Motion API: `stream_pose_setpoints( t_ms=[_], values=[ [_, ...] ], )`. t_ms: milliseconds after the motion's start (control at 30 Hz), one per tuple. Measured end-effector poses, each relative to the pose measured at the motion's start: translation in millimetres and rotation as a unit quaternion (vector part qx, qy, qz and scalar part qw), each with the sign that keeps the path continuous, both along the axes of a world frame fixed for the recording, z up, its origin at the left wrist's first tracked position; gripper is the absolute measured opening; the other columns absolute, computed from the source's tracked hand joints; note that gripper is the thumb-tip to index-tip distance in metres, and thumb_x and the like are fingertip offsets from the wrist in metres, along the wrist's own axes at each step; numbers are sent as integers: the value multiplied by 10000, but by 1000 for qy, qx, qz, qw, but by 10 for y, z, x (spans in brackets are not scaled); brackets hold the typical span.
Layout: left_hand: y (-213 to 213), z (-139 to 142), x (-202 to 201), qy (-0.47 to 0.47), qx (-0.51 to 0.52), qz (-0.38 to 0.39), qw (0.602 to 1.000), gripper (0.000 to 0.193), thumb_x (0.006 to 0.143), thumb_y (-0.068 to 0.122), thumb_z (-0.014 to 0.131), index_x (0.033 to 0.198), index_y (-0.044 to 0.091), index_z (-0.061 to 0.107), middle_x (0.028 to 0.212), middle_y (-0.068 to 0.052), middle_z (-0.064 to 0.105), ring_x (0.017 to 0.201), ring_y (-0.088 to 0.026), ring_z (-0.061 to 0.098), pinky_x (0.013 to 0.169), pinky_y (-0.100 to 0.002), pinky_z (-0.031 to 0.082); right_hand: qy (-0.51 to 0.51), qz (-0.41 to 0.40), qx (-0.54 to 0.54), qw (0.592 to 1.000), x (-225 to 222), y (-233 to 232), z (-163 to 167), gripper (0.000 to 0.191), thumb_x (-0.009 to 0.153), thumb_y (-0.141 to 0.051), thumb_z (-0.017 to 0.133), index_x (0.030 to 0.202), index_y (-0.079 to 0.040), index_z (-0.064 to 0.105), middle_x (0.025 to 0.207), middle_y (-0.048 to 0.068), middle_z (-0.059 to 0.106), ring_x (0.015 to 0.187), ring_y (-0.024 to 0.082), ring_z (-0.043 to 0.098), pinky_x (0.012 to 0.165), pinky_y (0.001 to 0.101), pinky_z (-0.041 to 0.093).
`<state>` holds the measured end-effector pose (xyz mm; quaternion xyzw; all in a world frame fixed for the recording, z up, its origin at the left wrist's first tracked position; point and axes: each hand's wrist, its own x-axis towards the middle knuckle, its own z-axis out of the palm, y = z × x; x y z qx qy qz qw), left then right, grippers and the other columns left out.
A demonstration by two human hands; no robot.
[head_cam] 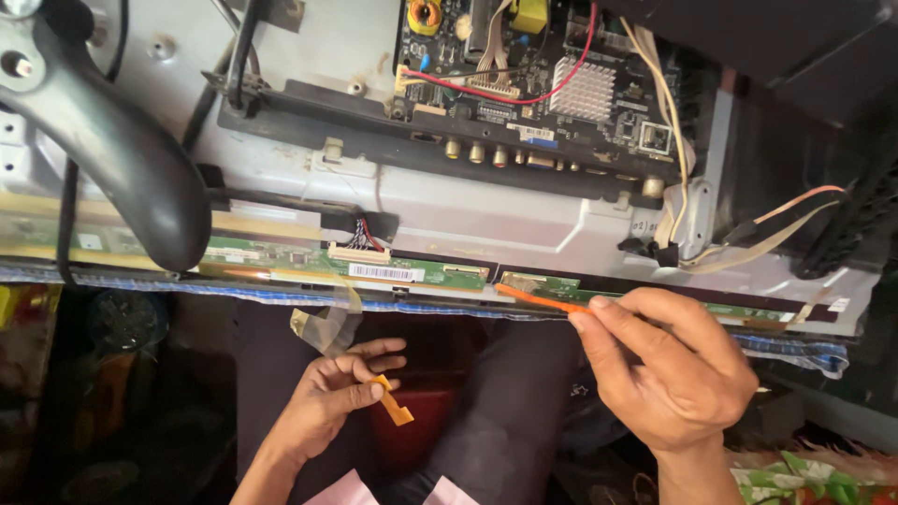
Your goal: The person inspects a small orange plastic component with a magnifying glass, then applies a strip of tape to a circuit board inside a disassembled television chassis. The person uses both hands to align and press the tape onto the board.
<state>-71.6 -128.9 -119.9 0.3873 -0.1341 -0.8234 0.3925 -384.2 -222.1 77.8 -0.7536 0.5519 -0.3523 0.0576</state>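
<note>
Right hand [678, 369]: at the lower edge of the opened flat-panel chassis, thumb and forefinger pressed together, pinching the near end of an orange strip.
Orange strip [535, 298]: thin, flat, lying nearly level; far tip touching the right green circuit strip at the panel's bottom edge.
Left hand [329, 400]: lower, over the lap, well apart from the panel; fingers [379, 360] loosely curled, thumb and forefinger pinching a small orange piece.
Small orange piece [394, 404]: short, angled, hanging down and to the right from the pinch.
Right green circuit strip [543, 285]: narrow board along the bottom edge, partly covered by the right hand.
Left green circuit strip [374, 269]: longer narrow board, white barcode sticker on it, white connector with a bundle of coloured wires on its top edge.
Clear ribbon [327, 323]: translucent film loop hanging below the left green strip, just above the left hand.
Main board [533, 75]: dark board at top centre, silver heat sink, red wire across it, row of round sockets along its lower edge.
Black stand [122, 150]: curved, glossy, lying across the metal back plate at left.
Metal back plate [486, 220]: grey sheet carrying both boards.
Checked cloth [795, 351]: blue and white, under the panel's near edge.
</note>
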Motion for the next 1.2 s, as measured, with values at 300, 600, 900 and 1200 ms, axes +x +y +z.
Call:
stream_pose_setpoints(
  t_ms=[300, 600, 900, 1200],
  values=[
    [-112, -35, -50, 4, 43, -16, 999, 144, 799, -50, 762, 748, 31, 655, 1437, -209, 604, 1307, -365, 614, 1030, -502, 557, 60, 1, 71, 996, 143, -257, 189, 250, 747, 12, 892, 946, 41, 744, 890, 137, 692, 740, 187, 688, 664, 281, 569],
    [77, -386, -8, -21, 94, -16, 995, 212, 815, -72, 784, 979, -28, 656, 1206, -231, 709, 1248, -383, 649, 1022, -528, 558, 146, 38, 137, 979, -721, 50, -281, 252, 790, -58, 846, 1003, 32, 745, 982, 147, 681, 789, 184, 705, 716, 271, 601],
    [210, -514, 238, -206, 189, -47, 959, 193, 846, -53, 743, 1009, -39, 641, 1208, -264, 693, 1195, -401, 644, 971, -523, 544, 53, -143, 172, 973, -756, 1120, -1633, 228, 842, -95, 788, 1035, 14, 732, 997, 143, 691, 826, 213, 708, 742, 292, 588],
    [402, -431, 277, -225, 200, -64, 951, 180, 876, -34, 702, 1039, -49, 626, 1210, -297, 676, 1143, -419, 639, 920, -518, 531, -20, -200, 191, 961, -524, 1453, -2262, 215, 894, -131, 729, 1068, -4, 719, 1013, 139, 701, 863, 241, 712, 767, 313, 576]
  ],
)
